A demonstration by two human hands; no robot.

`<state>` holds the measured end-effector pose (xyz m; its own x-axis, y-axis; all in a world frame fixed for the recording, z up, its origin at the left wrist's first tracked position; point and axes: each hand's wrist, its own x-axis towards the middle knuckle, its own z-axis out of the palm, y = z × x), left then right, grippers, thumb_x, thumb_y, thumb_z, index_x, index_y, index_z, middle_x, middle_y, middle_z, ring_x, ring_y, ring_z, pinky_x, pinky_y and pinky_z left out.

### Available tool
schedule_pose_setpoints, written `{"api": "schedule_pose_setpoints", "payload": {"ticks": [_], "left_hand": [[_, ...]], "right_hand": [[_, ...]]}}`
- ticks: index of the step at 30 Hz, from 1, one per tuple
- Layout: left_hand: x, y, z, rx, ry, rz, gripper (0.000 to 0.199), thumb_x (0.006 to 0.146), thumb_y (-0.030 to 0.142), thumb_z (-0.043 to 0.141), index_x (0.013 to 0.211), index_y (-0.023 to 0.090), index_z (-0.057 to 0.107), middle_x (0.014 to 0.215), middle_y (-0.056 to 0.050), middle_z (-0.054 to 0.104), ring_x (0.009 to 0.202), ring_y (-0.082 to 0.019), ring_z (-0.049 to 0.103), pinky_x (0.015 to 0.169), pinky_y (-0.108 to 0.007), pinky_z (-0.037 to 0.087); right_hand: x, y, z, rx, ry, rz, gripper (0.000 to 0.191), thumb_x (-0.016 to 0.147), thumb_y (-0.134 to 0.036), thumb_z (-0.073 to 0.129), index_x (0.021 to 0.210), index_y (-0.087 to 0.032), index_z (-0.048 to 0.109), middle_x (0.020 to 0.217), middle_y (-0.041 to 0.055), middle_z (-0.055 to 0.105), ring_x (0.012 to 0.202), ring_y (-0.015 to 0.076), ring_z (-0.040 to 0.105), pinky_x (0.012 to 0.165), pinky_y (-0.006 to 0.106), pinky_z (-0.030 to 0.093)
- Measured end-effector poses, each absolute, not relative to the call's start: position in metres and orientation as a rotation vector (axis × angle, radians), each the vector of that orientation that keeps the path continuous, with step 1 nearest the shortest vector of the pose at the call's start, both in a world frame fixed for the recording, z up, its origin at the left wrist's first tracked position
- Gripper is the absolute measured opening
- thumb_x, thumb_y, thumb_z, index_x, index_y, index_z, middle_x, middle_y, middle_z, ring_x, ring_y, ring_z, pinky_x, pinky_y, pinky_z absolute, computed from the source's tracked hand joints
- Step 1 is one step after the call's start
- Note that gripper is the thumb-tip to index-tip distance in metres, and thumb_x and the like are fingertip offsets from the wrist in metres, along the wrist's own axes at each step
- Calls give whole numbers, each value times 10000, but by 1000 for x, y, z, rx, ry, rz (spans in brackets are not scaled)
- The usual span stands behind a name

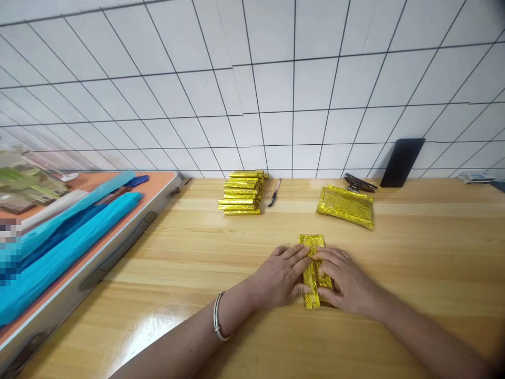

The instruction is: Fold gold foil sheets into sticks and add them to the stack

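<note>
A shiny gold foil sheet (313,301), partly folded lengthwise, lies on the wooden table between my hands. My left hand (282,276) rests on its left part, palm down, with the fingers stretched onto the foil and the thumb near its lower end. From the right, my right hand (347,281) has its bent fingers and thumb on the foil's right part, pinching a folded edge. Fingers cover the middle of the foil. Farther back stands a pile of narrow folded gold strips (241,193), and at the back right is a flat stack of gold foil (346,207).
A pen (275,192) lies beside the strip pile. Behind the flat stack is a black clip (360,183); a black phone-like object (403,162) leans on the tiled wall. At left, an orange-topped surface (160,181) holds blue rolled material (79,247).
</note>
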<state>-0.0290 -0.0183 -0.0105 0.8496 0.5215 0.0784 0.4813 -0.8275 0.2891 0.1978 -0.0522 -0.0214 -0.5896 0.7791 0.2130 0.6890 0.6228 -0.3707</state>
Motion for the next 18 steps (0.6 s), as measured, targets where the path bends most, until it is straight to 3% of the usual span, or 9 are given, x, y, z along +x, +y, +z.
{"api": "schedule_pose_setpoints", "payload": {"ticks": [8,14,18], "left_hand": [[-19,-24,-12,2714,881,252,518,868,448,426,1311,186,372,1415,-102,359,1307,-265,290,1014,-445,264],[-15,-31,-11,2683,919,271,654,768,453,543,1320,160,352,1425,-150,323,1322,-304,255,1013,-480,243],[-16,-32,-14,2673,918,284,658,785,478,516,1330,155,339,1429,-166,309,1329,-312,243,1013,-485,237]], "right_hand": [[198,-51,-19,-1220,-2472,399,290,679,-273,637,944,-197,544,1140,105,542,1122,268,431,966,476,337],[196,-53,-19,-1255,-2482,378,408,656,-274,628,1044,-183,536,1175,122,517,1130,288,419,979,491,321],[195,-54,-15,-1281,-2476,395,388,640,-253,624,1014,-186,546,1164,118,521,1132,283,421,980,478,324]]}}
